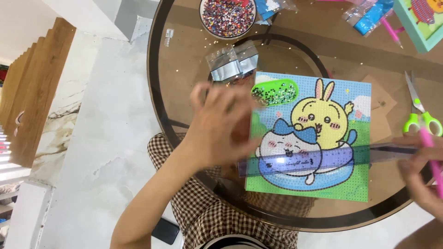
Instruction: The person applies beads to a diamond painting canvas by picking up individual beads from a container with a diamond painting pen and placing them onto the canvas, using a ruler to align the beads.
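A diamond-painting canvas (323, 115) with a yellow rabbit and a white-and-blue cat lies on the round glass table (184, 60). A clear purple ruler (295, 162) lies across its lower part. My left hand (221, 127) hovers blurred at the canvas's left edge, fingers spread, close to the ruler's left end and holding nothing. My right hand (422, 173) is at the ruler's right end and grips a pink pen (431, 159). A green tray (275, 92) of small beads rests on the canvas's top left corner.
A bowl of mixed beads (228, 16) stands at the table's far edge, silver foil packets (232, 64) in front of it. Green-handled scissors (421, 110) lie at the right. Blue bead bags (371, 18) and a teal-framed picture (422, 20) sit at the far right. A white floor is on the left.
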